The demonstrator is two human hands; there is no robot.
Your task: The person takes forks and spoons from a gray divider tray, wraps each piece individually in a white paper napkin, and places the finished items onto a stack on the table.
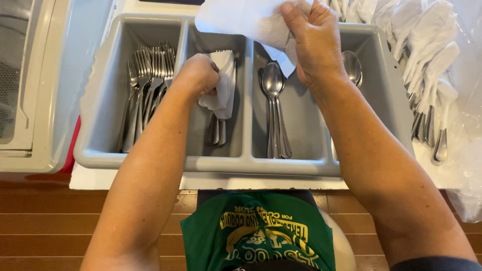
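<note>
Grey cutlery tray (241,163) is seen on a white table (125,178), three compartments in view; its far rim is cut off at the top edge and partly covered by a white napkin (241,20). Wooden plank floor (40,221) is seen below the table edge. A pale bin or lid (30,100) sits at far left, cut off by the frame, kind not determinable. A green printed apron (256,236) is seen bottom centre.

Left compartment: forks (143,90), stacked, count not readable. Middle compartment: cutlery handles (217,131) visible only at their ends, the rest hidden under the left hand (198,75) and a second napkin (223,83); type of piece cannot be told. Right compartment: spoons (273,100) lying lengthwise, one more spoon bowl (352,65) half hidden behind the right wrist.

Right of the tray: napkin-wrapped cutlery rolls (432,65), handles sticking out, partly behind clear plastic (469,125) and cut off at the right edge.

Left grip: clenched around the second napkin over the middle compartment. Right hand (314,40): raised above the tray's far rim, grip pinched on the first napkin, which is held spread in the air; fingertips hidden by the cloth
</note>
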